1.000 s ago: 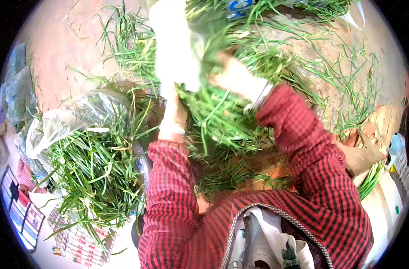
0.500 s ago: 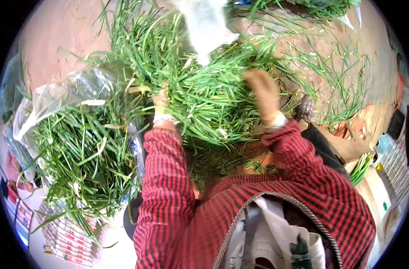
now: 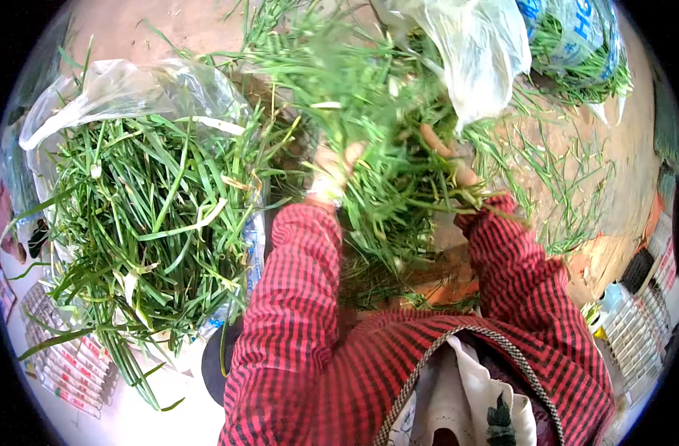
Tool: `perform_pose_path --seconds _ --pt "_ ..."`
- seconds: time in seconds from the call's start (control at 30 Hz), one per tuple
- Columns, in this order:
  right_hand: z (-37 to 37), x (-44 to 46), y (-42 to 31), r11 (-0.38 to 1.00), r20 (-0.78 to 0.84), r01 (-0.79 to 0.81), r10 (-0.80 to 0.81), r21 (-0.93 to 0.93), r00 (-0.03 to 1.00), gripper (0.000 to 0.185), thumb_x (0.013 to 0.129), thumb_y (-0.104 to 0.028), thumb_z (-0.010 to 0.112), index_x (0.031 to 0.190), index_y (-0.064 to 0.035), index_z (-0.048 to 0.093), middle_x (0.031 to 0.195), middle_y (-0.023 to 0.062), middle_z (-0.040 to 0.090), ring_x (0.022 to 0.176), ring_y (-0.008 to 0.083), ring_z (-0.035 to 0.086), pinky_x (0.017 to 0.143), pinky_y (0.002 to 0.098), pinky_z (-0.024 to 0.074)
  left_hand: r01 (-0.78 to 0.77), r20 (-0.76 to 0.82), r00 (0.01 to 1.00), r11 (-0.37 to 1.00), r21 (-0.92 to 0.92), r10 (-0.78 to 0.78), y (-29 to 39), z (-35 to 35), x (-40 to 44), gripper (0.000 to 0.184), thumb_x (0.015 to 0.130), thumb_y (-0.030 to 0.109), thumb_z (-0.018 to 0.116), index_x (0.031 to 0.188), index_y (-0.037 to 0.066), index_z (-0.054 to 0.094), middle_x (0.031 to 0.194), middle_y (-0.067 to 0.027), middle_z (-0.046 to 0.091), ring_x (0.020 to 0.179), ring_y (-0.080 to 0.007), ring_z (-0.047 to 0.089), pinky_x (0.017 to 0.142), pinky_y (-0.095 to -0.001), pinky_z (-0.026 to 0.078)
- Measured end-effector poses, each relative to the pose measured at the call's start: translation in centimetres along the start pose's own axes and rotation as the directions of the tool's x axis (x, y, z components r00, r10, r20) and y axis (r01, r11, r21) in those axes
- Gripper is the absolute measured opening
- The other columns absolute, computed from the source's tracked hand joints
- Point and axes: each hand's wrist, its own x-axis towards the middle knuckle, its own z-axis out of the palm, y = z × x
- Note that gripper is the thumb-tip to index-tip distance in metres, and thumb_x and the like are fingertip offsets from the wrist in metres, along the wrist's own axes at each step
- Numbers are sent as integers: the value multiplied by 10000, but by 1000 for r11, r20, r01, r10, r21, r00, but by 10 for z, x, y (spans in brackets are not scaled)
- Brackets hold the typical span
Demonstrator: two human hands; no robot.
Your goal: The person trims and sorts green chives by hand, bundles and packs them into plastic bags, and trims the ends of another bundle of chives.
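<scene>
The left hand (image 3: 330,169) is at the left side of a loose heap of green stalks (image 3: 388,178), its thumb and fingers bent against them; blur and leaves leave it unclear whether it closes around any. The right hand (image 3: 449,157) is at the heap's right side, partly covered by stalks, with some fingers bent and showing between them; I cannot tell whether they pinch anything. The heap lies between the two hands, over the middle of the floor (image 3: 135,31), and its upper part is smeared by motion.

Toward the floor's left edge, an open clear bag (image 3: 157,83) is packed with more long greens (image 3: 142,215), some spilling over its near side. A whitish plastic bag (image 3: 482,52) comes down from the far side to a narrow tip just beside the right hand. Near the floor's far right corner, a blue-printed bag (image 3: 574,37) holds more greens. Thin loose stalks (image 3: 551,178) are scattered over the floor's right side, near the right sleeve (image 3: 510,256).
</scene>
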Motion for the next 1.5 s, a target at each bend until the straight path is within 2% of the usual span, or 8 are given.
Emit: perform_pose_path --seconds 0.2,0.27,0.6,0.9,1.0,1.1,1.33,1.5 --pt "19 39 -1 987 -188 -151 138 -56 972 752 795 -330 740 1361 1 371 1264 166 525 1130 244 521 964 343 427 -50 475 880 997 50 21 -21 28 -3 404 855 142 555 1253 115 493 1035 -92 597 803 -230 585 640 -365 456" --pt "19 18 -6 994 -202 -107 107 10 973 711 804 -300 735 1356 -17 387 1236 150 552 1106 236 535 948 338 440 -395 413 910 350 850 24 6 50 -28 475 778 215 617 1228 98 520 1123 -192 592 973 -351 597 805 -391 477" --pt "67 -81 -211 924 -362 369 -313 97 878 441 875 -250 637 1241 -29 527 1141 118 608 1028 219 584 866 338 486 -522 512 838 2 853 190 177 198 -177 803 617 415 733 1304 93 473 1153 -202 608 1059 -336 593 922 -379 467" --pt "196 -94 -314 764 -2 598 -616 -242 787 482 870 -341 610 1267 -77 535 1205 127 588 1108 257 545 945 367 430 -680 736 317 -398 616 599 301 153 -327 631 655 292 748 1169 14 510 1021 -188 594 952 -347 597 810 -432 491" --pt "262 -57 -298 638 238 580 -543 -507 805 496 869 -371 601 1275 -93 537 1226 130 581 1134 269 531 972 376 411 -770 592 318 -162 617 741 315 88 -368 578 680 251 742 1165 40 508 1047 -183 573 950 -347 587 818 -437 482" --pt "326 0 -253 401 421 545 -359 -736 833 512 867 -401 592 1283 -109 540 1247 133 574 1161 282 518 998 386 393 -312 667 123 -610 729 734 324 18 -348 578 695 221 750 1194 67 503 1182 -178 518 1062 -330 542 899 -424 450" --pt "321 7 -297 401 358 214 328 -891 874 601 803 -470 599 1261 -83 565 1250 177 572 1164 275 529 1006 346 396 35 306 459 -361 932 834 277 -81 -285 767 577 172 815 1243 59 451 1263 -197 462 1162 -360 463 990 -423 375" --pt "254 67 -345 379 197 575 -686 -725 701 356 792 -9 471 1106 -80 624 1059 164 649 986 282 626 860 359 499 10 333 376 -363 932 865 289 -92 -269 762 573 131 794 1247 48 447 1252 -203 462 1156 -360 458 974 -432 374"
